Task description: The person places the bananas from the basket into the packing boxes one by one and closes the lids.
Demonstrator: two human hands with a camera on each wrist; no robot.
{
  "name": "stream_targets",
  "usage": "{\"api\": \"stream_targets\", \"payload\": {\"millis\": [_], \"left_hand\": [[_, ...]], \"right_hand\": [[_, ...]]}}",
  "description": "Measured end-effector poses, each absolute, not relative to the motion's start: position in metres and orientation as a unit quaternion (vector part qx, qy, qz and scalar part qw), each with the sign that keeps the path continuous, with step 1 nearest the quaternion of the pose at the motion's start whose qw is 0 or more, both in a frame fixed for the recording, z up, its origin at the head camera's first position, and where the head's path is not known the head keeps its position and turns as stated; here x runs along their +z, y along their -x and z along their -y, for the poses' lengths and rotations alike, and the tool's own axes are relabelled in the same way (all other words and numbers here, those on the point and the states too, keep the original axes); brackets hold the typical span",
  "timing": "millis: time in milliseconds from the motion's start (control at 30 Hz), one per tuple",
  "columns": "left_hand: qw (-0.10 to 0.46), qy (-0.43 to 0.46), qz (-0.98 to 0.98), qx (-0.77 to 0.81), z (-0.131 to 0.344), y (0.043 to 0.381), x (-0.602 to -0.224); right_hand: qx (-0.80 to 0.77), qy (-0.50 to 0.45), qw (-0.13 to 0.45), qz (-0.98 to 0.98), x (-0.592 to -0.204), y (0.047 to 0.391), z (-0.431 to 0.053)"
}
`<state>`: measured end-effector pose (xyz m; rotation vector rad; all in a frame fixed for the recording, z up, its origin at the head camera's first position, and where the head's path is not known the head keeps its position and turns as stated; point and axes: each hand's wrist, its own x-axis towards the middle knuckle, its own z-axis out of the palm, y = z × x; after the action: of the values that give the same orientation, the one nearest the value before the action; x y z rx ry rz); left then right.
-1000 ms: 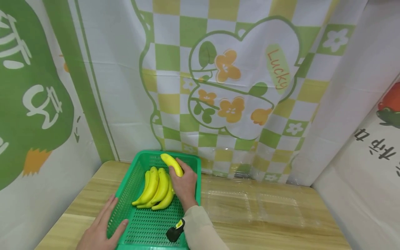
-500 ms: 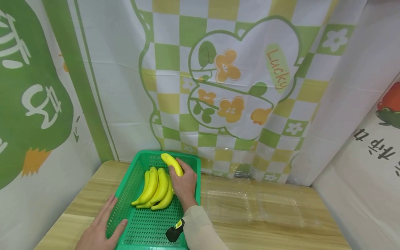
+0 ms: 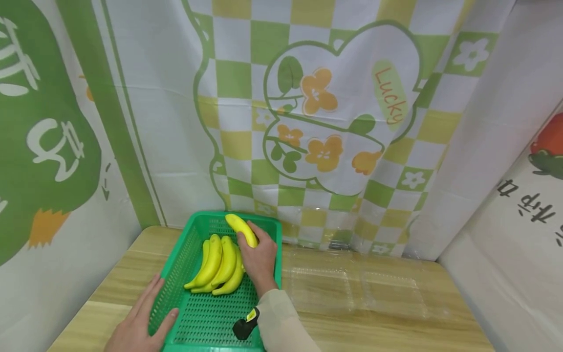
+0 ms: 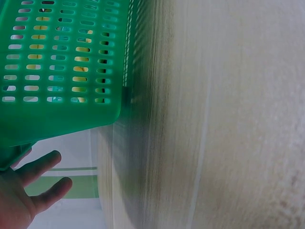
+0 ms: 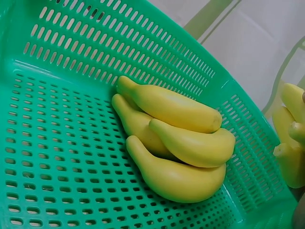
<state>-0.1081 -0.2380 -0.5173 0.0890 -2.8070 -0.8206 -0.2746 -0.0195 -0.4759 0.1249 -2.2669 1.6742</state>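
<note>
Basket [image 3: 206,322], seven o'clock: plain green. Bananas [image 3: 212,266]: yellow. Wall hanging [image 3: 343,112], twelve o'clock: white, green and yellow checks (plus orange flowers [image 3: 332,147]). Tabletop [image 3: 374,330], five o'clock: tan wood grain.

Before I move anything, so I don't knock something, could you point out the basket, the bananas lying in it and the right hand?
Basket [image 3: 206,318]: head view, bare patch of its floor.
Bananas [image 5: 193,148]: right wrist view, side of one in the pile.
Right hand [image 3: 260,256]: head view, back of the hand.
</note>
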Motion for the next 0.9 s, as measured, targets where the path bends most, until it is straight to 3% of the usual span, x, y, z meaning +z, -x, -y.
{"api": "stream_targets", "payload": {"millis": [900], "left_hand": [[0.07,-0.045,0.963,-0.257,0.237,0.107,-0.508]], "right_hand": [[0.616,-0.026,0.13,0.776,-0.456,0.274,0.016]]}}
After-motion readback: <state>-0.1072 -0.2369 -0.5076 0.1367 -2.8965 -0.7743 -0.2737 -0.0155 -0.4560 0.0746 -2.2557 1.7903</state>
